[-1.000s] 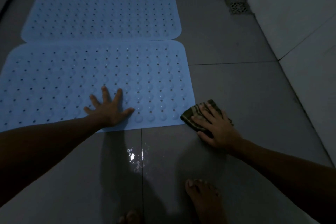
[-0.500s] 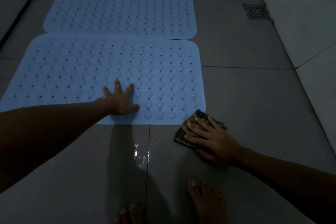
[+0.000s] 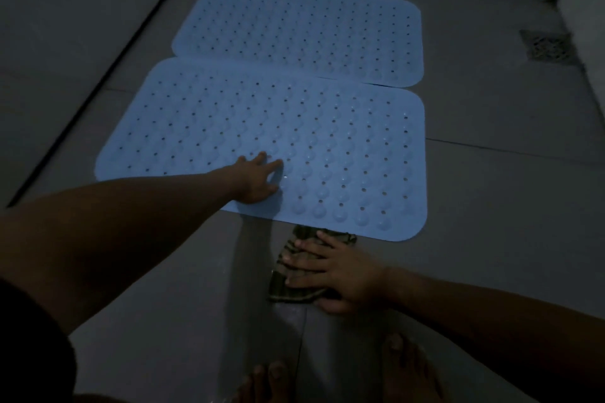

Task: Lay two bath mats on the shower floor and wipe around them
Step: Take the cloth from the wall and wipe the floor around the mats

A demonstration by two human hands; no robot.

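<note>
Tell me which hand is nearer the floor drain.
Right. The right hand presses the cloth on the tiles below the near mat, on the floor drain side. The left hand rests flat on that mat, further left.

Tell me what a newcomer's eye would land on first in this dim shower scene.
Two pale blue mats stand out against the dark floor: the far mat and the near mat, lying edge to edge in the middle. The left hand presses flat on the near mat's front edge, while the right hand presses a striped cloth onto the tiles just in front of it. A drain sits at far right.
</note>
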